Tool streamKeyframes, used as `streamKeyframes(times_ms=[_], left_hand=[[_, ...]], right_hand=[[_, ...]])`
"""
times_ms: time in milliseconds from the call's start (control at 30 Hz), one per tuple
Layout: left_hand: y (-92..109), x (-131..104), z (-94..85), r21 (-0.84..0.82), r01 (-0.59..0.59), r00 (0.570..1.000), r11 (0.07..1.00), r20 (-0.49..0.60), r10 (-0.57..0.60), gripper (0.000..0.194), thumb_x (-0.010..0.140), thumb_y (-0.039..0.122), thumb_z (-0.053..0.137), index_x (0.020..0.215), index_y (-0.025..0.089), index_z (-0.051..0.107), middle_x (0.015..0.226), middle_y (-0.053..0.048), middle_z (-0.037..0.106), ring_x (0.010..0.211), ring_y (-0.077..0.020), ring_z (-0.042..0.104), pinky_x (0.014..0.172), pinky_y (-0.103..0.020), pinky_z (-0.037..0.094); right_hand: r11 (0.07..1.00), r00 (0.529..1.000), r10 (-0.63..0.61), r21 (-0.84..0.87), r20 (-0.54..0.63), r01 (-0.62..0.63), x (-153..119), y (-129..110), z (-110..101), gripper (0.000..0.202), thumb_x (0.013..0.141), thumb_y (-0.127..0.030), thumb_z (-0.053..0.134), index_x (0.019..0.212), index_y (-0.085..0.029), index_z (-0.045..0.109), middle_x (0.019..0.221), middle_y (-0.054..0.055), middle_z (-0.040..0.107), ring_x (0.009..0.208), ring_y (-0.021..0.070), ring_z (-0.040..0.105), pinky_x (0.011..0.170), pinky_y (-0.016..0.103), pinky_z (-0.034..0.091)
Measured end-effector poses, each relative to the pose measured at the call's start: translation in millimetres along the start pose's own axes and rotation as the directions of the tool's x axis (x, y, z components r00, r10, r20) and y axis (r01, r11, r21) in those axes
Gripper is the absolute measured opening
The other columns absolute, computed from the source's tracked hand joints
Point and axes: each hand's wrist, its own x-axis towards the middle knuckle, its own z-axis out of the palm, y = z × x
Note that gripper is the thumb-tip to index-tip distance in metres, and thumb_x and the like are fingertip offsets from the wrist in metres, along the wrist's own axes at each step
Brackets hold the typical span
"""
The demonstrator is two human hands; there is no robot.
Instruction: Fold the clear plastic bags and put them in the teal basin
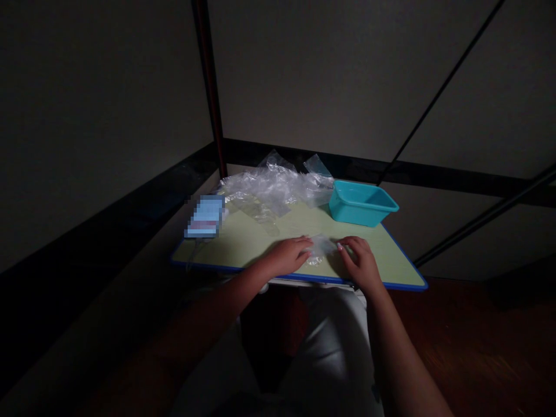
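Observation:
A small clear plastic bag [320,248] lies near the front of the pale yellow-green table [234,246]. My left hand [290,256] rests at its left side, the fingertips and thumb on the plastic with a gap between them. On the other side, my right hand [358,259] is bent over the table, thumb and index finger close together by the bag's right edge. Whether they pinch the plastic is too small to tell. Behind the hands spreads a loose pile of clear plastic bags [278,185].
A turquoise plastic basket [362,211] stands at the back right of the table. A pixelated phone-like screen [205,216] is at the left edge, with a cable below it. Dark wall panels rise behind and to the left. The table has a blue rim.

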Motion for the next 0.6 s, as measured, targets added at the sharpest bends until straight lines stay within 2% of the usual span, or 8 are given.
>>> streamKeyframes(times_ms=[100,233,400,600], left_hand=[[-2.6,0.9,1.3,-0.037,-0.006,1.0,0.999,-0.011,0.006,0.035,0.091,0.026,0.042,0.122,0.018,0.055,0.129,-0.005,0.056,0.126,-0.0169,0.045,0.107,-0.032,0.035],[-6.2,1.8,2.9,-0.051,0.02,0.999,0.998,0.03,-0.019,0.036,0.091,0.026,0.041,0.125,0.019,0.054,0.131,-0.005,0.055,0.125,-0.0176,0.047,0.104,-0.033,0.037],[-7.1,3.2,1.4,-0.055,0.074,0.996,0.996,0.049,-0.071,0.038,0.092,0.025,0.039,0.127,0.018,0.053,0.13,-0.007,0.055,0.119,-0.0191,0.052,0.1,-0.033,0.041],[-2.2,3.8,-4.4,-0.082,0.146,0.987,0.986,0.075,-0.14,0.038,0.092,0.025,0.039,0.126,0.021,0.053,0.13,-0.004,0.056,0.119,-0.0171,0.052,0.1,-0.029,0.04]], right_hand=[[0.991,0.985,-0.125,-0.03,0.115,0.129,-15.1,-8.8,-12.1,0.02,0.087,-0.03,0.05,0.098,-0.023,0.066,0.109,0.009,0.061,0.111,0.0259,0.049,0.096,0.043,0.038],[0.979,0.96,-0.195,-0.021,0.199,0.204,-20.1,-18.3,-12.0,0.022,0.086,-0.03,0.052,0.101,-0.027,0.067,0.118,0.006,0.06,0.122,0.0273,0.042,0.1,0.047,0.034],[0.973,0.937,-0.225,0.015,0.268,0.23,-13.9,-24.7,-3.1,0.024,0.088,-0.03,0.051,0.104,-0.029,0.068,0.122,0.004,0.06,0.125,0.0272,0.041,0.102,0.05,0.032],[0.978,0.917,-0.203,0.02,0.344,0.209,-13.0,-27.6,0.2,0.025,0.09,-0.031,0.048,0.107,-0.031,0.066,0.119,0.003,0.063,0.125,0.026,0.043,0.103,0.055,0.026]])
